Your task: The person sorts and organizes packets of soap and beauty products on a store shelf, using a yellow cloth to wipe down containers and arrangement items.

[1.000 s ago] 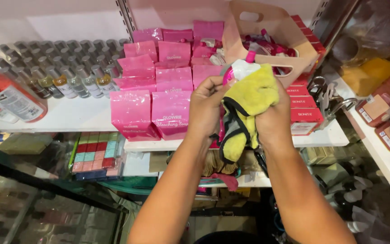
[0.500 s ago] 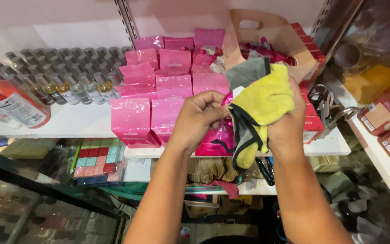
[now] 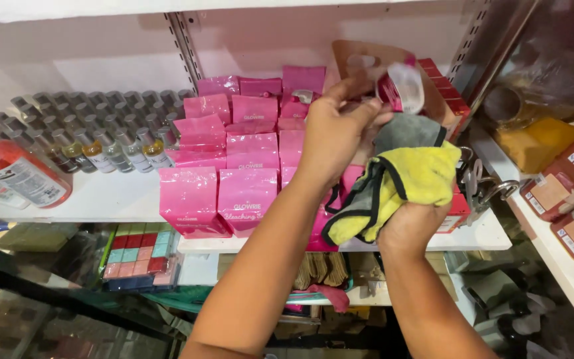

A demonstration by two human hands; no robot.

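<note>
Yellow and grey cloth [image 3: 403, 186] is squeezed tight in the right hand [image 3: 412, 226], in front of the white shelf [image 3: 101, 199]. A small clear-capped tub [image 3: 401, 86] is pinched by the left hand [image 3: 333, 136] above pink packets [image 3: 247, 193].

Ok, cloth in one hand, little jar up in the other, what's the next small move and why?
Probably bring the jar down onto the cloth and wipe it. The left hand holds it raised above the shelf, and the right hand has the cloth bunched just below, not touching it.
</note>
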